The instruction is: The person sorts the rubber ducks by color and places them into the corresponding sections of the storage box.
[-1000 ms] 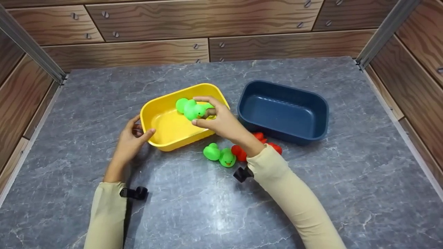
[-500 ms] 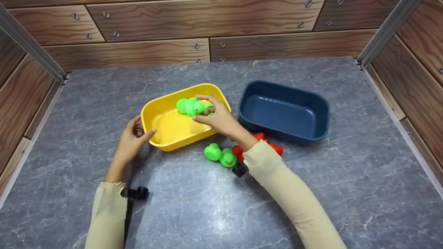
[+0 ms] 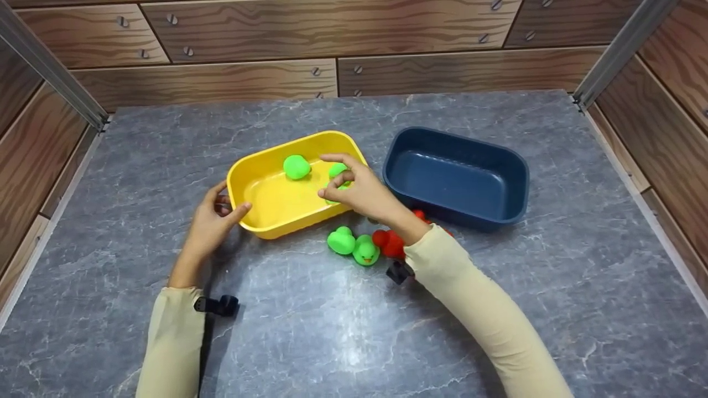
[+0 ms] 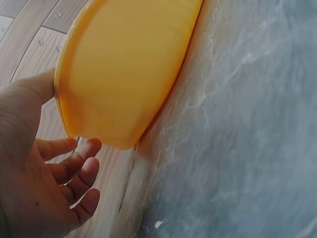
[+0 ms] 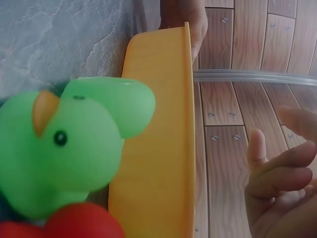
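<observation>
In the head view my left hand (image 3: 215, 224) grips the left end of a yellow bin (image 3: 265, 228), thumb over the rim and fingers outside. The left wrist view shows the same left hand (image 4: 44, 163) at the wall of the yellow bin (image 4: 124, 69). My right hand (image 3: 362, 190) hovers over the bin's right side with nothing between thumb and fingers. Inside the bin lie a green rubber duck (image 3: 297, 167) and more green ones partly hidden behind my right hand. In the right wrist view the right hand (image 5: 282, 188) has loosely bent fingers above the rim.
In front of the yellow bin sit two green rubber ducks (image 3: 341, 240) beside red rubber ducks (image 3: 390, 244), some covered by my right forearm. A dark blue bin (image 3: 453, 179) stands to the right. Wood-patterned walls (image 3: 249, 33) enclose the grey marbled table (image 3: 310, 331).
My right hand has let go of a green rubber duck, which dropped into the yellow bin, and drawn slightly back right. My left hand stays on the bin.
</observation>
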{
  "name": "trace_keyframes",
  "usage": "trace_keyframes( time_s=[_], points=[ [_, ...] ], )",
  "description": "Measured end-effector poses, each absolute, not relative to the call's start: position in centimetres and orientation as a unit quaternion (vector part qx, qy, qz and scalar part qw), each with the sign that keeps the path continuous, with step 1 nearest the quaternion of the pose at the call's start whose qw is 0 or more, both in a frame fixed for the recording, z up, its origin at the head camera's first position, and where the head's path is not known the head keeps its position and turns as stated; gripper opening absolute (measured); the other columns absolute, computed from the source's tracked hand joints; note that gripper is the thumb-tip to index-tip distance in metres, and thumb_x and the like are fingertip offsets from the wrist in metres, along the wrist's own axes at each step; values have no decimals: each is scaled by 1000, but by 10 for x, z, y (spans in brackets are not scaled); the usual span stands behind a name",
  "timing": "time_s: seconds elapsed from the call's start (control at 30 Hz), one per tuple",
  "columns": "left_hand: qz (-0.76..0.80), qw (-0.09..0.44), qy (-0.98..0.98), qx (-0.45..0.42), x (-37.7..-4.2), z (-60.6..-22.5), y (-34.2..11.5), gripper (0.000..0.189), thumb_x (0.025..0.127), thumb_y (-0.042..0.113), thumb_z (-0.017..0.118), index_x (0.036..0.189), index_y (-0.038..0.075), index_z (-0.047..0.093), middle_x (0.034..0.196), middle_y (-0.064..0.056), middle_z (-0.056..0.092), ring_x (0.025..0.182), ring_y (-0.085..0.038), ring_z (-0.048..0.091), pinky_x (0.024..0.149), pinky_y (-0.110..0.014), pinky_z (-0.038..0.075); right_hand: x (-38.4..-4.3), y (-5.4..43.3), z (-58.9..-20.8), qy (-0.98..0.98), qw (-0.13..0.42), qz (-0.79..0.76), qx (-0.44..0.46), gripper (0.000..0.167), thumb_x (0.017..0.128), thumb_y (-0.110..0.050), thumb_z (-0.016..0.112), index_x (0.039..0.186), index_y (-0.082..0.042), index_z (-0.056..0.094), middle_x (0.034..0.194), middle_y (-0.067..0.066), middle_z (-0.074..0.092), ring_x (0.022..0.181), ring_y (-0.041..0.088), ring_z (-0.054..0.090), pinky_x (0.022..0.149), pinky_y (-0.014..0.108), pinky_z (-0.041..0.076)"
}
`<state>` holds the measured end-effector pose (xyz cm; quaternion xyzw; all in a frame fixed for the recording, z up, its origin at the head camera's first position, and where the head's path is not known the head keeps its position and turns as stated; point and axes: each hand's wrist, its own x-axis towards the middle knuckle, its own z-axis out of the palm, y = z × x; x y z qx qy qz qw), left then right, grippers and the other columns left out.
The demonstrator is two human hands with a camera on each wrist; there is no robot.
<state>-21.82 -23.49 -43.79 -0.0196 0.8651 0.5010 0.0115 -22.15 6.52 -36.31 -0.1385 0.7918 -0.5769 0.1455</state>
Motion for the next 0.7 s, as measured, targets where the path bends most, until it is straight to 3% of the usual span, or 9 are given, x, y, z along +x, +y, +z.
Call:
trace_keyframes(
  time_s=[0.7],
  points=[
    [510, 17, 860, -27, -217, -436, -234, 76, 89, 26, 68, 150, 4, 29, 118, -19, 52, 90, -14, 45, 72, -14, 41, -194, 98, -365, 816, 173, -520, -184, 61, 86, -19, 74, 141, -19, 46, 95, 6, 65, 87, 23, 62, 71, 23, 50]
  ],
)
